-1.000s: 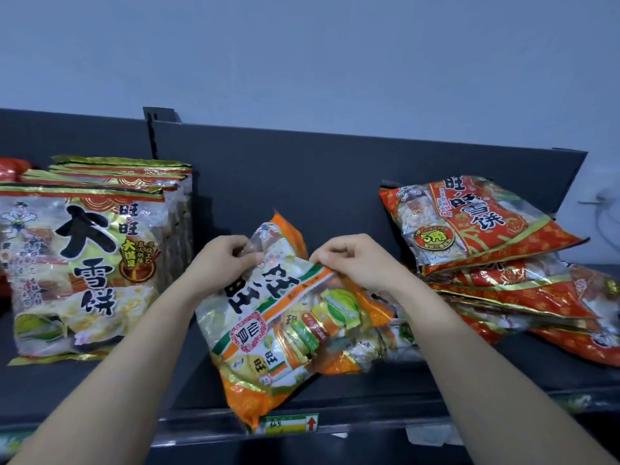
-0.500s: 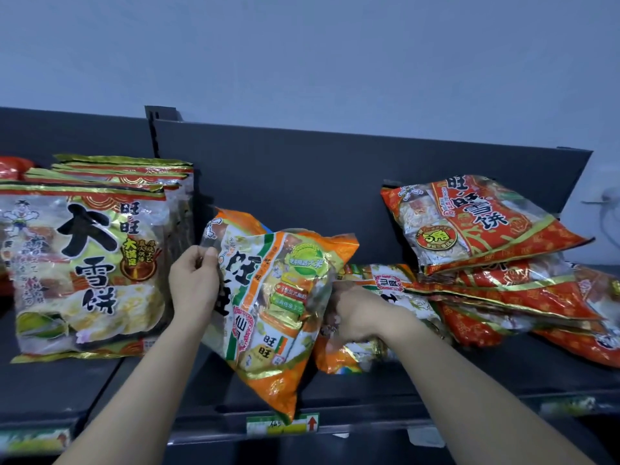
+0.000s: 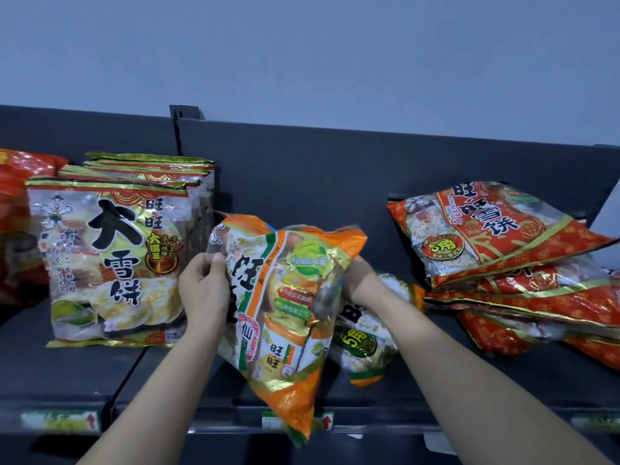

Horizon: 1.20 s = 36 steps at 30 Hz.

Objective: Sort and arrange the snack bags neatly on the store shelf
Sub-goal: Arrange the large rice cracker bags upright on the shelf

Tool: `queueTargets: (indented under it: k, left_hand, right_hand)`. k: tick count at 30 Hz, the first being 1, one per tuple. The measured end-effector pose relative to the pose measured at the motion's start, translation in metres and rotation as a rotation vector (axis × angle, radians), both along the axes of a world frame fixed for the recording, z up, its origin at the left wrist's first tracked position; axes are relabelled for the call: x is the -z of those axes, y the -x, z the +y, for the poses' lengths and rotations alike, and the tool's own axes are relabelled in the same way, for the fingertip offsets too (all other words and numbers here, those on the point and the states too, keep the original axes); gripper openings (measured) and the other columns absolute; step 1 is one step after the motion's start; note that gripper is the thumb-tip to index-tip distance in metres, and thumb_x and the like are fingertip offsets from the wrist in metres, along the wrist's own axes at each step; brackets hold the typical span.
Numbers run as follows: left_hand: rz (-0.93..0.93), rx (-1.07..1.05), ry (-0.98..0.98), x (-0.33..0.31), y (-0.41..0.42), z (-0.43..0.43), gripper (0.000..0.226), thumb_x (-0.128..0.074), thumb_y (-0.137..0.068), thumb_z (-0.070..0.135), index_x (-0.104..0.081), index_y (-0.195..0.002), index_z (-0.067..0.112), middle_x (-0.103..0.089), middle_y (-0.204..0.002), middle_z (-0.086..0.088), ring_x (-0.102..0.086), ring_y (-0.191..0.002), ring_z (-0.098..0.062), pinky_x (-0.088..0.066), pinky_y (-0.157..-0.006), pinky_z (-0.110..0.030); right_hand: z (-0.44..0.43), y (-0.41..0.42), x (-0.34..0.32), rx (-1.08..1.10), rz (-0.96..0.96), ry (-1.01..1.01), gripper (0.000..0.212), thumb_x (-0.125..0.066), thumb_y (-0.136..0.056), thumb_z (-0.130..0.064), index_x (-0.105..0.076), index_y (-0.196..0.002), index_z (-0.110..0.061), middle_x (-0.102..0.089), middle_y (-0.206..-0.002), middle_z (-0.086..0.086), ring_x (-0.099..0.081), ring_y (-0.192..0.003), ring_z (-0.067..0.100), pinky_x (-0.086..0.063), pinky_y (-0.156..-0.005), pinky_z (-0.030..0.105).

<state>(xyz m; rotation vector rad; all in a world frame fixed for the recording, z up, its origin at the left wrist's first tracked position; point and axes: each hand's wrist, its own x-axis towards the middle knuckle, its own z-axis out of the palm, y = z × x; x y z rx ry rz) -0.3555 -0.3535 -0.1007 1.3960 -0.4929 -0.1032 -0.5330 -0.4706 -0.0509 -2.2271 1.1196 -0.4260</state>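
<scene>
An orange and green snack bag [image 3: 285,313] stands almost upright at the middle of the dark shelf [image 3: 84,374]. My left hand [image 3: 204,290] grips its left edge. My right hand [image 3: 360,280] holds its right side, the fingers mostly hidden behind the bag. A second bag of the same kind [image 3: 369,333] lies flat behind and to the right. Upright yellow and gold bags [image 3: 110,260] stand in a row at the left. Red bags [image 3: 496,236] lie in a loose tilted pile at the right.
Another red bag [image 3: 20,203] shows at the far left edge. The shelf has a dark back panel [image 3: 335,169] and a front rail with price labels [image 3: 60,421]. A pale wall rises above.
The orange bag has been lifted from lying tilted to nearly upright and shifted a little left. My right hand moved from its top edge to its right side, uncovering the second orange bag.
</scene>
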Motion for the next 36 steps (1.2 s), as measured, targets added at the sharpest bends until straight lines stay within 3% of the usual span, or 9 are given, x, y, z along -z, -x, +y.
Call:
queueTargets:
  k: [3, 6, 9, 12, 15, 24, 27, 31, 36]
  left_hand:
    - [-0.024, -0.021, -0.045, 0.003, 0.003, 0.004, 0.030, -0.051, -0.096, 0.019, -0.050, -0.075, -0.003, -0.049, -0.065, -0.004, -0.044, -0.063, -0.017, -0.036, -0.060, -0.033]
    - [-0.013, -0.035, -0.077, 0.003, 0.003, 0.005, 0.028, -0.050, -0.096, 0.020, -0.051, -0.071, 0.006, -0.049, -0.063, -0.003, -0.045, -0.061, -0.017, -0.035, -0.057, -0.032]
    - [0.041, -0.023, -0.086, 0.004, -0.001, 0.003, 0.030, -0.051, -0.094, 0.024, -0.050, -0.066, 0.014, -0.050, -0.062, -0.004, -0.048, -0.061, -0.023, -0.039, -0.058, -0.038]
    - [0.037, -0.018, -0.109, 0.004, -0.002, 0.003, 0.028, -0.050, -0.094, 0.023, -0.050, -0.071, 0.007, -0.049, -0.065, -0.005, -0.045, -0.063, -0.021, -0.037, -0.060, -0.037]
    - [0.014, -0.013, -0.114, 0.005, -0.004, 0.003, 0.030, -0.050, -0.094, 0.022, -0.050, -0.078, -0.003, -0.052, -0.071, -0.009, -0.046, -0.066, -0.021, -0.037, -0.063, -0.035]
    - [0.067, -0.033, -0.029, -0.005, 0.001, -0.001, 0.033, -0.050, -0.094, 0.029, -0.045, -0.064, 0.015, -0.050, -0.064, -0.006, -0.047, -0.062, -0.022, -0.038, -0.062, -0.037]
    - [0.101, -0.039, 0.038, -0.015, 0.012, -0.006, 0.029, -0.051, -0.096, 0.018, -0.046, -0.067, 0.015, -0.047, -0.059, 0.001, -0.042, -0.052, -0.014, -0.037, -0.057, -0.029]
    - [0.153, -0.122, 0.099, -0.019, 0.017, -0.020, 0.028, -0.051, -0.096, 0.014, -0.046, -0.069, 0.019, -0.049, -0.069, 0.004, -0.042, -0.061, -0.012, -0.039, -0.064, -0.030]
    - [0.194, -0.175, 0.124, -0.021, 0.021, -0.038, 0.021, -0.049, -0.097, 0.010, -0.047, -0.077, 0.018, -0.051, -0.078, 0.004, -0.047, -0.068, -0.011, -0.039, -0.062, -0.023]
  right_hand:
    - [-0.032, 0.012, 0.020, 0.177, 0.163, 0.097, 0.018, -0.063, -0.087, -0.035, -0.050, -0.084, -0.023, -0.057, -0.096, 0.005, -0.054, -0.097, 0.026, -0.049, -0.086, 0.037]
    - [-0.047, 0.023, 0.026, 0.251, 0.418, 0.001, 0.095, -0.071, -0.073, -0.063, -0.029, -0.146, -0.019, -0.029, -0.151, 0.020, -0.027, -0.140, 0.039, -0.030, -0.110, 0.050]
    - [-0.047, 0.023, 0.020, 0.242, 0.563, 0.043, 0.118, -0.064, -0.073, -0.072, -0.006, -0.153, -0.008, -0.028, -0.154, 0.019, -0.027, -0.141, 0.037, -0.031, -0.110, 0.043]
    - [-0.053, 0.016, 0.022, 0.243, 0.537, -0.017, 0.088, -0.063, -0.068, -0.077, -0.055, -0.123, -0.008, -0.062, -0.117, 0.009, -0.060, -0.105, 0.026, -0.046, -0.072, 0.030]
    - [-0.060, 0.014, 0.030, 0.283, 0.349, -0.102, 0.054, -0.071, -0.073, -0.063, -0.060, -0.080, -0.010, -0.060, -0.080, 0.005, -0.056, -0.072, 0.022, -0.039, -0.055, 0.027]
    - [-0.057, 0.000, 0.012, 0.521, -0.566, -0.064, 0.027, -0.058, -0.094, -0.020, -0.065, -0.105, 0.003, -0.066, -0.106, 0.020, -0.062, -0.100, 0.040, -0.052, -0.089, 0.052]
    - [-0.059, -0.007, 0.006, 0.489, -0.888, -0.125, 0.011, -0.056, -0.095, -0.021, -0.063, -0.102, -0.022, -0.063, -0.116, 0.017, -0.060, -0.110, 0.037, -0.049, -0.089, 0.041]
    - [-0.069, -0.009, 0.009, 0.352, -0.958, -0.307, 0.021, -0.055, -0.097, -0.015, -0.061, -0.079, -0.022, -0.068, -0.089, 0.005, -0.063, -0.088, 0.026, -0.052, -0.079, 0.039]
    - [-0.074, 0.000, 0.035, 0.367, -0.731, -0.485, 0.029, -0.049, -0.098, -0.009, -0.060, -0.124, -0.017, -0.066, -0.091, 0.002, -0.057, -0.058, 0.010, -0.036, -0.034, 0.018]
